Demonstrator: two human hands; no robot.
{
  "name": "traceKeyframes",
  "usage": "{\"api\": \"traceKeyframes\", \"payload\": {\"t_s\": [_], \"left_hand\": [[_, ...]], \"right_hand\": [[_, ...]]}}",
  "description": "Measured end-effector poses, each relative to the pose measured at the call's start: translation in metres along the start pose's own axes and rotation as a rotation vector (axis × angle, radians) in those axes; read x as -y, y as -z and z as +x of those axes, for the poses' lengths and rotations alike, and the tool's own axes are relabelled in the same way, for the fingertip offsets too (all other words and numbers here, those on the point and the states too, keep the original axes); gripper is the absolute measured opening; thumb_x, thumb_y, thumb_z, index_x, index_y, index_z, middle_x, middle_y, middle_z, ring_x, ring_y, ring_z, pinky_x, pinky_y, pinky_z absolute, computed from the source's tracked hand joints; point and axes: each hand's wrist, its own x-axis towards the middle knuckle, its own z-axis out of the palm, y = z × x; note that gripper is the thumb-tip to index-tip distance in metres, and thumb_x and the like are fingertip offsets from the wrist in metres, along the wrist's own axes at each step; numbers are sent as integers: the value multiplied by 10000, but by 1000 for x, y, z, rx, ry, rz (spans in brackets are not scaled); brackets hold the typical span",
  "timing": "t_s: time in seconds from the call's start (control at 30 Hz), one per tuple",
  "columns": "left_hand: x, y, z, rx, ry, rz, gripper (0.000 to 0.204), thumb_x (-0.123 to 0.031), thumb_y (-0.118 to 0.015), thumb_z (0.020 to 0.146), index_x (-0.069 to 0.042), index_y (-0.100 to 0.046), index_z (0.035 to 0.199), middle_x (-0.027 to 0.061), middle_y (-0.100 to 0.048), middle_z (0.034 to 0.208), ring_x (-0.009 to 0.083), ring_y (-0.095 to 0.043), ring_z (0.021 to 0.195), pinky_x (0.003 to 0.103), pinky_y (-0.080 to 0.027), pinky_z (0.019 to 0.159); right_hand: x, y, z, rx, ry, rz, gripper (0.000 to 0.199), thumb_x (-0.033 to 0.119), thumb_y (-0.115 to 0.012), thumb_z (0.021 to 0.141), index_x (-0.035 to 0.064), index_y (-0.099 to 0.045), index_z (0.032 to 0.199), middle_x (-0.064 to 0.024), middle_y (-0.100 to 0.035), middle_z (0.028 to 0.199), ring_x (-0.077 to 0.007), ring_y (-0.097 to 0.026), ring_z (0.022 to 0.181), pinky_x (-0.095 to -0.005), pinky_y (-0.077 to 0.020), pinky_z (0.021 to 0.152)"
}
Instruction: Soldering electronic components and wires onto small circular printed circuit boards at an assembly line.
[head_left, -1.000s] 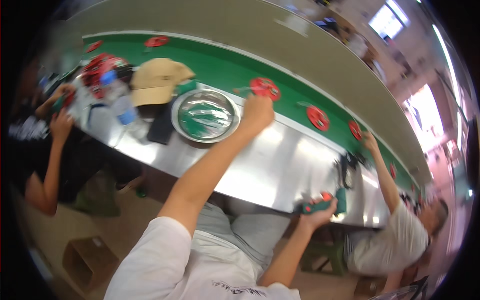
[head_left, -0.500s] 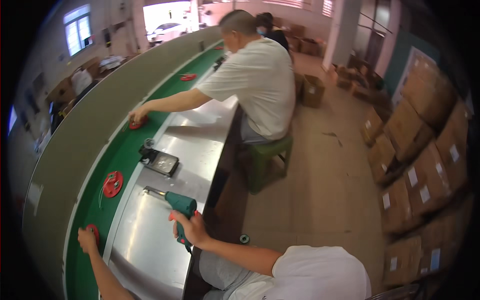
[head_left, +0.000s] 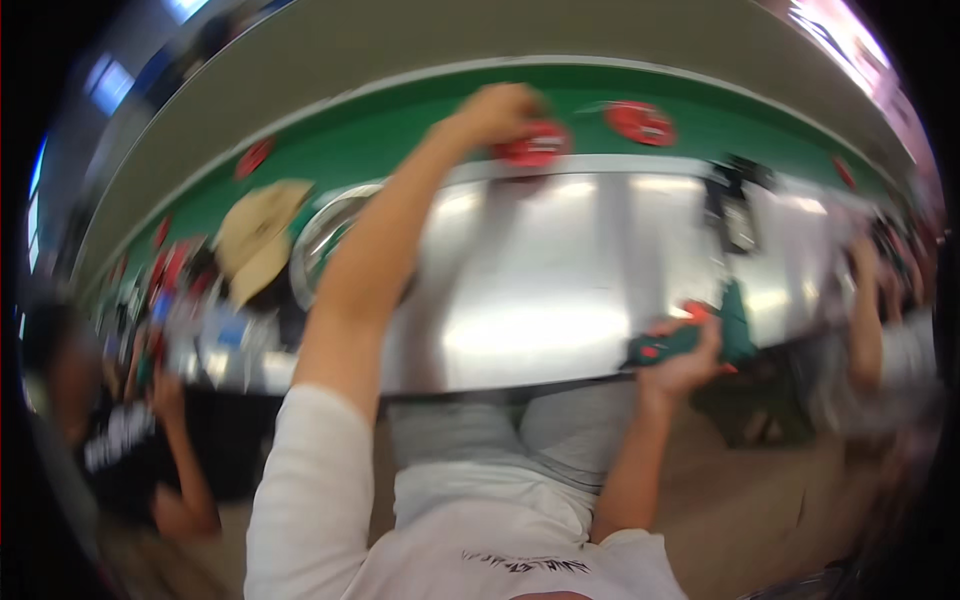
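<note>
1. The left hand point(head_left: 503, 112) is at a red disc point(head_left: 542, 146) over the green belt's point(head_left: 720, 125) near edge, apparently to control it (blur hides whether the fingers grip or merely touch).
2. Nearer the person than the belt, the right hand point(head_left: 688, 368) wraps its fingers round a green tool point(head_left: 737, 330), probably so it sits clear of the disc.

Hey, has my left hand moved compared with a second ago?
Yes. Your left hand has moved farther away from you: it overlapped the white edging then, and is now beyond it, over the green strip.
</note>
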Motion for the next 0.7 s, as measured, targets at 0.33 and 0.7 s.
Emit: {"api": "traceKeyframes", "payload": {"t_s": [0.33, 0.7], "left_hand": [[-108, -38, -211, 74, -426, 91, 425, -79, -784, 725, -74, -647, 1127, 145, -676, 1217, 360, -637, 1209, 457, -523, 1017], [-74, 58, -276, -329, -311, -174, 259, 60, -687, 733, -85, -745, 940, 105, -714, 1333, 355, -594, 1330, 430, -514, 1067]], "right_hand": [[-6, -10, -5, 128, -57, -25, 420, 387, -475, 1083, -6, -618, 1121, -89, -610, 747, -160, -555, 585, -329, -495, 582], [-4, -17, -9, 113, -1, -94, 438, 415, -506, 1063, -1, -637, 1101, -62, -588, 645, -187, -573, 580, -335, -476, 582]]}}
